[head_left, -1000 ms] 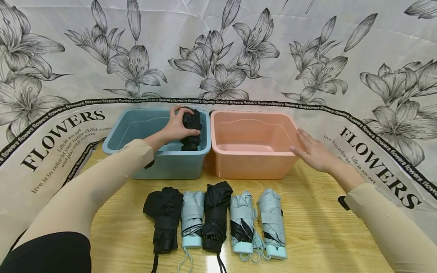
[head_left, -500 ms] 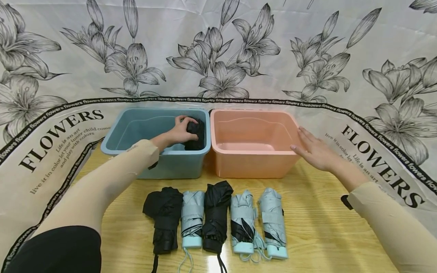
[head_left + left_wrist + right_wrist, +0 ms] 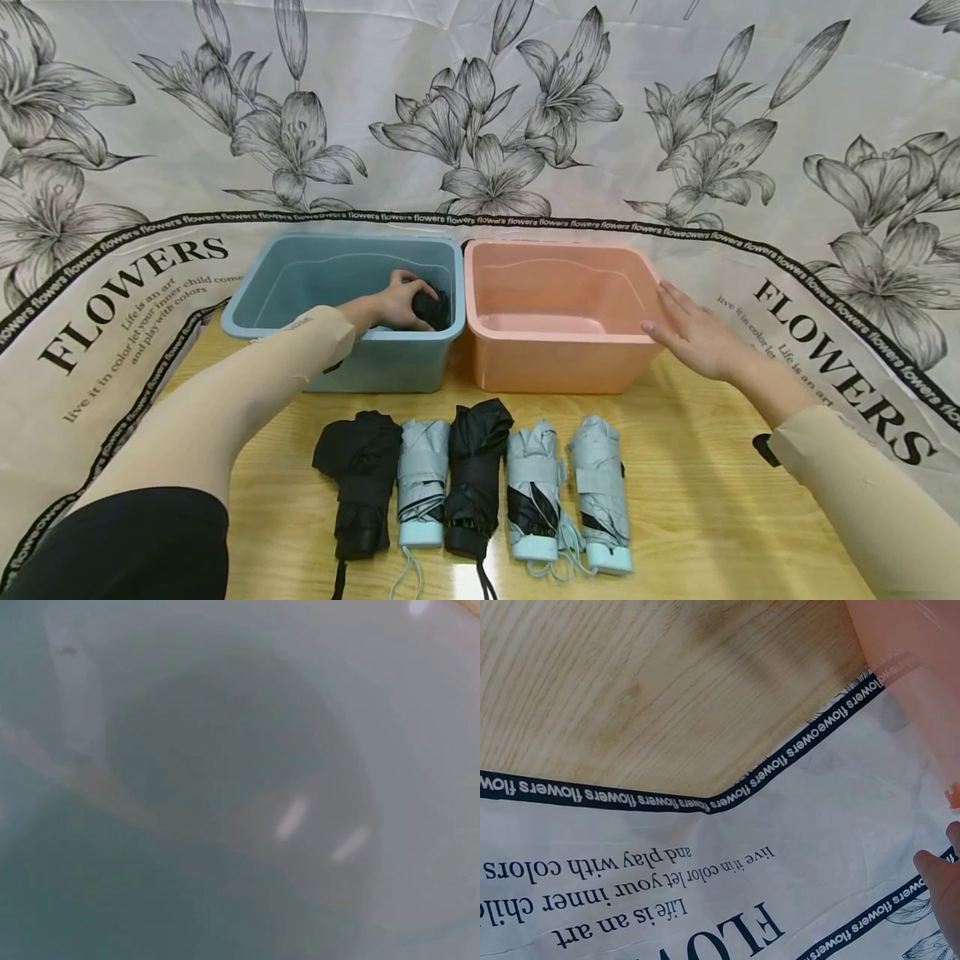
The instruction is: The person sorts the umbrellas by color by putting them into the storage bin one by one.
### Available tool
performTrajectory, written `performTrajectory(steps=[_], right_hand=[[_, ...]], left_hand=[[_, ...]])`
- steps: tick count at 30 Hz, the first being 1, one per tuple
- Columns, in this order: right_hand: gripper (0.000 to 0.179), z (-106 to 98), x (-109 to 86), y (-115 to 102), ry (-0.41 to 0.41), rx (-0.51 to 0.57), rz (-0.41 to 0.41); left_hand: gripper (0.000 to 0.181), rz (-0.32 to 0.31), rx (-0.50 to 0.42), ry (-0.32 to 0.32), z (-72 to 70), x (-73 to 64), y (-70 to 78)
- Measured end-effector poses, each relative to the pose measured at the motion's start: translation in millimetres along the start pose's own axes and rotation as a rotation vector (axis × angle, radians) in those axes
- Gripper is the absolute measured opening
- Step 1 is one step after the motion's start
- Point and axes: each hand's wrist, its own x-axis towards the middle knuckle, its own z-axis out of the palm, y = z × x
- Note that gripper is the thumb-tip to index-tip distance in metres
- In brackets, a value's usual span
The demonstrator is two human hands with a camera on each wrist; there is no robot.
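Inside the blue bin (image 3: 375,371), near its right wall, my left hand (image 3: 399,302) grips a black folded umbrella (image 3: 432,310). Only the umbrella's top shows above the front rim. The left wrist view is blurred, mostly a bluish-grey surface. My right hand (image 3: 697,335) rests with straight fingers against the right side of the pink bin (image 3: 551,367); its fingertips (image 3: 930,862) also show at the right edge of the right wrist view. In front of the bins lie black umbrellas (image 3: 477,475) and grey umbrellas with pale blue handles (image 3: 597,492), side by side.
A wooden table (image 3: 697,500) carries the bins and the row of umbrellas. Behind stands a white cloth (image 3: 420,50) printed with flowers and lettering, reaching round both sides. The two bins stand next to each other, nearly touching.
My left hand has lowered the black umbrella deeper into the blue bin, slightly to the right. My right hand stays at the pink bin, and the row of umbrellas has not moved.
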Motion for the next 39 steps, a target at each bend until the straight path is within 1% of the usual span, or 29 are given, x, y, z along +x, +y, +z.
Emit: performTrajectory(steps=[5,8,11,13,15,20,23,27,34,37,39], right_hand=[[0.082,1,-0.6,0,-0.010,0.002,0.002],[0.081,1,0.1,1,-0.009,0.002,0.000],[0.081,1,-0.2,2,-0.003,-0.006,-0.001],[0.081,0,-0.3,3,-0.001,-0.006,0.000],[0.081,0,-0.2,3,-0.002,-0.005,0.001],[0.081,0,0.1,3,-0.006,-0.004,0.003],[0.081,0,-1.0,1,-0.005,0.001,0.000],[0.081,1,-1.9,-1,-0.007,-0.001,-0.004],[0.081,1,-2.3,-1,-0.005,-0.010,0.004],[0.082,1,-2.1,0,-0.004,-0.006,0.005],[0.081,1,-1.9,0,0.000,-0.003,0.002]], left_hand=[[0.052,-0.018,0.026,-0.070,0.9,-0.2,-0.5],[0.053,-0.026,0.066,-0.116,0.2,2.9,-2.6],[0.055,-0.012,0.108,-0.150,-0.3,6.1,-4.1],[0.058,-0.002,0.120,-0.160,-1.1,5.9,-3.7],[0.062,-0.004,0.103,-0.158,-1.8,4.8,-3.4],[0.071,-0.032,-0.005,-0.130,-5.0,0.0,-0.6],[0.071,-0.042,-0.033,-0.112,-6.6,-1.4,1.6],[0.068,-0.046,-0.063,-0.109,-9.3,-4.3,5.0],[0.064,-0.010,-0.080,-0.115,-17.4,-13.3,6.2],[0.065,0.010,-0.107,-0.098,-22.8,-19.8,6.2],[0.065,0.028,-0.145,-0.074,-27.1,-24.8,6.1]])
